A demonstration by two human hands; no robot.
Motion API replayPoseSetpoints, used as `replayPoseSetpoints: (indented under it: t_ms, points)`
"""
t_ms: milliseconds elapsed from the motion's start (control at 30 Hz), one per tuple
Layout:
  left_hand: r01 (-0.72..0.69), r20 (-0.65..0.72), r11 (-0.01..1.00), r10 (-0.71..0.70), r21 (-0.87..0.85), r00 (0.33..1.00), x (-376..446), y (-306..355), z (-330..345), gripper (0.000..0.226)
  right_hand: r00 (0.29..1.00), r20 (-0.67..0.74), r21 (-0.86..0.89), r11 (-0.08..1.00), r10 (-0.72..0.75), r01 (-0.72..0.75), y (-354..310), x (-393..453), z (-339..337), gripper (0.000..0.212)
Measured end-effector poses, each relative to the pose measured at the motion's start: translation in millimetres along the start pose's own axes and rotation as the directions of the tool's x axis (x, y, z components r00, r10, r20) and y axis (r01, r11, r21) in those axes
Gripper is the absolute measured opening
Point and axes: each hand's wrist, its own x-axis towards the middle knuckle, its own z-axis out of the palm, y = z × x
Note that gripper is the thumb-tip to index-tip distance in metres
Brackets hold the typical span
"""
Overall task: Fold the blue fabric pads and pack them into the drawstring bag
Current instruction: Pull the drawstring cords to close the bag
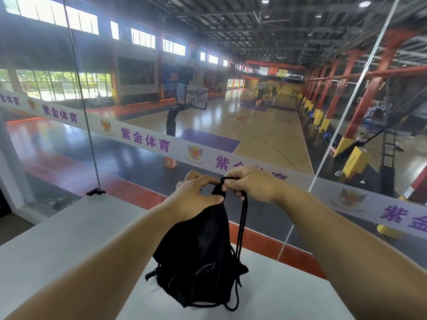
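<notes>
A black drawstring bag hangs upright in front of me, its bottom resting on the white table. The bag's mouth is bunched together at the top. My left hand grips the gathered neck of the bag. My right hand pinches the black drawstring cord at the top, and the cord loops down along the bag's right side. No blue fabric pads are visible; the bag's inside is hidden.
A glass railing with a white banner strip stands just beyond the table. Below it lies a basketball court with a hoop stand. A grey ledge runs to the left.
</notes>
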Motion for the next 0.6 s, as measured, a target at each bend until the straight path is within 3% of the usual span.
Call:
replayPoseSetpoints:
  t_ms: [100, 233, 400, 600]
  points:
    - [-0.003, 0.059, 0.999, 0.006, -0.052, 0.998, 1, 6, 4, 0.049, 1.0, -0.023, 0.057, 0.998, -0.01, 0.011, 2, -6, 1, 0.027]
    - [-0.003, 0.08, 0.996, 0.01, -0.089, 0.997, 3, 11, 13, 0.01, 0.996, -0.089, 0.021, 1.0, 0.014, -0.012, 8, -14, 1, 0.032]
    - [-0.063, 0.058, 0.997, 0.061, 0.033, 0.996, 0, 6, 18, 0.02, 0.948, -0.308, 0.031, 0.997, 0.075, -0.069, 18, -24, 0, 0.043]
    - [0.022, 0.043, 0.956, -0.037, 0.294, 0.998, 1, -23, 3, 0.013, 0.811, -0.523, 0.065, 0.961, 0.263, -0.27, 64, -53, -18, 0.045]
